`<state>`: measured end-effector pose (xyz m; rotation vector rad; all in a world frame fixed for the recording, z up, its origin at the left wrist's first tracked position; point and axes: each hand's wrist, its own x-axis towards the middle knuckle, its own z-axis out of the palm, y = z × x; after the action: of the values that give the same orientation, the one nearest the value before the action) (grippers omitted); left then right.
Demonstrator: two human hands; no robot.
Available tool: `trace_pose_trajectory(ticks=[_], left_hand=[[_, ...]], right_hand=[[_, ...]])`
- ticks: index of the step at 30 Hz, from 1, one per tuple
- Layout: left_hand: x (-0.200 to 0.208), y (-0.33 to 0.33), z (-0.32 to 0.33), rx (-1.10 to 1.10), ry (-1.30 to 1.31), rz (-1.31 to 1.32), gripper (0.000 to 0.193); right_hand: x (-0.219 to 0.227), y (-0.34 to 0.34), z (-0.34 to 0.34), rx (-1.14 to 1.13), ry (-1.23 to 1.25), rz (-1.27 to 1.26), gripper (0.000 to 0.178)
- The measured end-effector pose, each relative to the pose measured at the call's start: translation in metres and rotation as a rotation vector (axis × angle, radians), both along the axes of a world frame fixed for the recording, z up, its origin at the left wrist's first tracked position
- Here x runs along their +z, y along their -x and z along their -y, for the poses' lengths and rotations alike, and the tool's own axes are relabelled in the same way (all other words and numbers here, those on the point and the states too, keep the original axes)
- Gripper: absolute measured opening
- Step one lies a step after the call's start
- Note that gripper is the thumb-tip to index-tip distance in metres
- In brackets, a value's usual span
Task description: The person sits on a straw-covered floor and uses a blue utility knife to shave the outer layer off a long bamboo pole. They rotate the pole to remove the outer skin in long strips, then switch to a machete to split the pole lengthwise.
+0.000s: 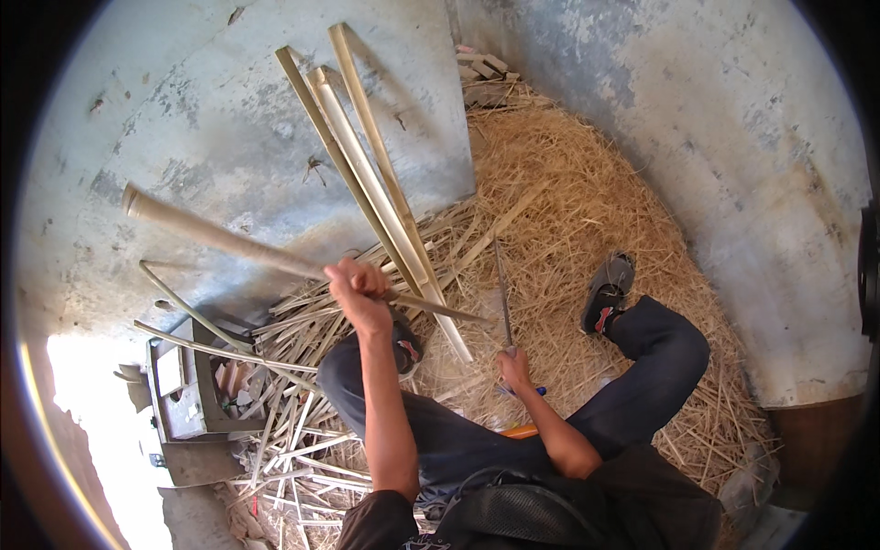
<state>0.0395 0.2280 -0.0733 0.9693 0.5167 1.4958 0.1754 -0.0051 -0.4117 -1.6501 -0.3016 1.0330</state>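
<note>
My left hand (360,291) is closed around a long bamboo strip (229,242), held out slantwise from the left wall toward the middle. The strip is smeared by motion, and its thinner end reaches close to the blade on the right. In my right hand (515,368) is a long knife (503,298), its narrow dark blade pointing away from me and a bit of blue showing below the fist. Most of the handle is hidden by my fingers. Whether strip and blade touch, I cannot tell.
Several split bamboo lengths (367,179) lean on the left wall beyond my left hand. Shavings (568,183) cover the floor, and cut strips (298,344) are heaped at the left. A box-like case (188,412) stands there. An orange object (520,431) lies between my legs.
</note>
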Motion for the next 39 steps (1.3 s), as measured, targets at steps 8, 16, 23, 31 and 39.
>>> trace_pose_trajectory(ticks=[8, 16, 23, 31, 39], left_hand=[[0.034, 0.107, 0.035, -0.121, -0.390, 0.221, 0.062], [0.090, 0.183, 0.084, -0.198, -0.640, 0.448, 0.063], [0.127, 0.247, 0.128, -0.454, -0.740, 0.688, 0.060], [0.115, 0.261, 0.133, -0.461, -0.754, 0.824, 0.058], [0.094, 0.275, 0.132, -0.385, -0.639, 1.082, 0.042]], right_hand=[[0.113, 0.001, -0.019, 0.031, -0.104, 0.522, 0.020], [0.163, -0.041, -0.038, 0.119, -0.183, 0.765, 0.022], [0.139, -0.094, -0.033, 0.007, 0.084, 0.712, 0.027], [0.244, -0.054, -0.041, -0.103, -0.514, -0.246, 0.035], [0.311, -0.056, -0.038, -0.140, -0.751, -0.405, 0.033]])
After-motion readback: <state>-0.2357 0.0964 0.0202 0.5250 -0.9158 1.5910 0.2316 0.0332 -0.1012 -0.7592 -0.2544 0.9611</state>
